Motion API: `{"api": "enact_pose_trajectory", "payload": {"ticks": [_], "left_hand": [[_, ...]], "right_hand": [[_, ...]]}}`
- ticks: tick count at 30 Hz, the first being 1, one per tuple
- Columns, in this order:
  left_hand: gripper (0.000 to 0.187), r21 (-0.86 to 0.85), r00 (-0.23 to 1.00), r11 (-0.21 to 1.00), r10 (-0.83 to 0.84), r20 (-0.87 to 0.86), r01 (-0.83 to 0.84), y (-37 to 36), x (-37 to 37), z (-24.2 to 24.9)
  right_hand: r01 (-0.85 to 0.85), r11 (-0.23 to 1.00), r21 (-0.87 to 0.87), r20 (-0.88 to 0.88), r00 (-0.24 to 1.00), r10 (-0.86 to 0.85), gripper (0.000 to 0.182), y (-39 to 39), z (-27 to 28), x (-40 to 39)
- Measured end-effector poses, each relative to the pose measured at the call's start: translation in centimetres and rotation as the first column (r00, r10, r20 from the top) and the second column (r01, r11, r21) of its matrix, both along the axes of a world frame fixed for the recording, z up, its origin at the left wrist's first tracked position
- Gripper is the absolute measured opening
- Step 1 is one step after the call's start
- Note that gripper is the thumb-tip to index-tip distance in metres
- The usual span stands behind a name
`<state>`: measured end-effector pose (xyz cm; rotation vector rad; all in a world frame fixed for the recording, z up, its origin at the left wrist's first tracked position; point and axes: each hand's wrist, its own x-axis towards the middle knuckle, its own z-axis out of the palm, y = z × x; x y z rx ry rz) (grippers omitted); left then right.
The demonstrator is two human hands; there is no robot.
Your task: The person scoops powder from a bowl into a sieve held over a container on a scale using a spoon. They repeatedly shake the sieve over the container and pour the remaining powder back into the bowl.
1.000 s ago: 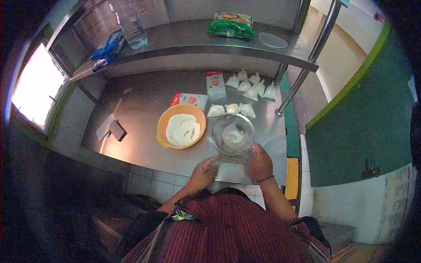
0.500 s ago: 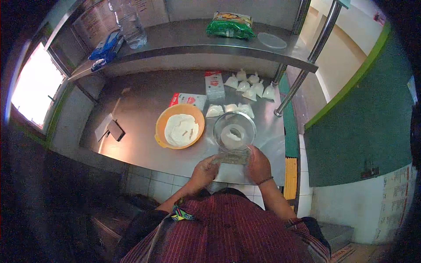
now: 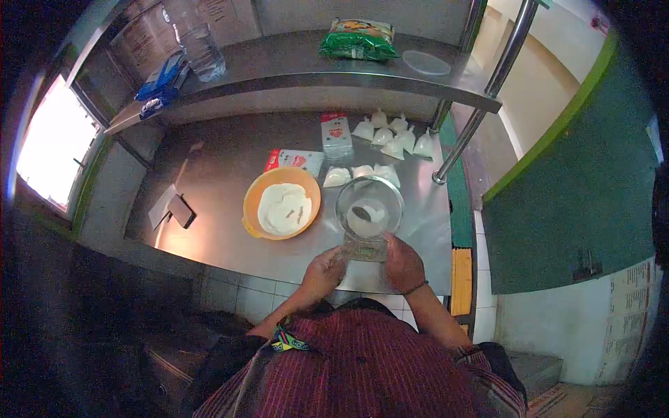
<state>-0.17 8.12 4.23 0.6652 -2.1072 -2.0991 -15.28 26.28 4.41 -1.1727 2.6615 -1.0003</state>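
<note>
A round metal bowl with white powder in its bottom stands on a scale. A spoon lies over the powder inside it, its dark bowl part showing. My right hand is closed around the spoon's handle at the bowl's near right rim, by the scale's right side. At the scale's left edge, my left hand has its fingers drawn together; what they hold is too small to tell. Left of the metal bowl is an orange basin of white powder.
Tied bags of white powder stand behind the bowl, with more bags nearer. Two red-and-white packs are beside them. A dark phone-like object sits left. The overhead shelf holds a green packet, a bottle and a lid.
The spoon in the metal bowl has turned and shifted left; its white load no longer shows. My right hand has moved slightly left. The whole view has shifted a little.
</note>
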Motion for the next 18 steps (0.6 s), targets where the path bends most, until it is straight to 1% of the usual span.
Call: {"api": "enact_pose_trajectory", "payload": {"ticks": [2,3,5,6,8,9,11,12,14,15,17,18], "left_hand": [[0.035,-0.091,0.998,0.995,-0.026,0.054,0.031,-0.1,-0.1,0.9],[0.035,-0.091,0.998,0.995,-0.024,0.054,0.029,-0.1,-0.1,0.9],[0.036,-0.047,1.000,0.999,-0.009,-0.010,0.009,0.1,0.0,0.8],[0.036,-0.048,1.000,0.999,-0.008,-0.008,0.007,0.1,0.0,0.2],[0.036,-0.072,0.993,0.997,0.016,-0.115,-0.024,0.2,-0.2,-1.7],[0.036,-0.071,0.993,0.997,0.012,-0.114,-0.020,0.2,-0.2,-1.2],[0.037,-0.081,0.999,0.996,-0.026,-0.032,0.024,0.0,0.0,0.8],[0.037,-0.082,0.999,0.996,-0.026,-0.033,0.023,0.1,0.0,1.4],[0.036,-0.102,1.000,0.995,-0.007,0.009,0.008,0.2,0.1,2.3],[0.036,-0.103,1.000,0.995,-0.004,0.008,0.005,0.1,0.2,2.1],[0.037,-0.177,0.999,0.984,0.002,0.039,0.005,-0.2,0.2,0.8],[0.037,-0.176,0.999,0.984,0.002,0.039,0.005,-0.2,0.2,0.2]], "right_hand": [[0.020,1.000,0.011,0.050,0.999,-0.020,0.035,0.1,-0.6,-0.4],[0.017,1.000,0.011,0.050,0.999,-0.018,0.035,0.1,-0.4,-0.6],[0.059,0.997,-0.050,0.007,0.998,-0.059,0.038,-0.1,-0.1,-1.1],[0.057,0.997,-0.050,0.009,0.998,-0.057,0.038,-0.2,0.2,-1.1],[0.105,0.991,-0.086,0.014,0.995,-0.104,0.038,-0.1,0.9,-1.1],[0.108,0.991,-0.085,0.015,0.994,-0.107,0.038,-0.1,0.7,-1.3],[0.153,0.987,0.056,0.105,0.982,-0.159,0.037,-0.1,0.2,-1.7],[0.153,0.987,0.054,0.104,0.982,-0.158,0.037,0.0,0.2,-1.7],[0.077,0.995,-0.058,0.008,0.997,-0.077,0.036,0.1,0.2,-1.7],[0.074,0.996,-0.058,0.007,0.997,-0.074,0.036,0.0,0.6,-1.6],[0.101,0.993,-0.067,0.054,0.994,-0.098,0.038,0.0,1.4,-1.3],[0.101,0.993,-0.066,0.054,0.994,-0.098,0.038,0.1,1.2,-1.3]]}}
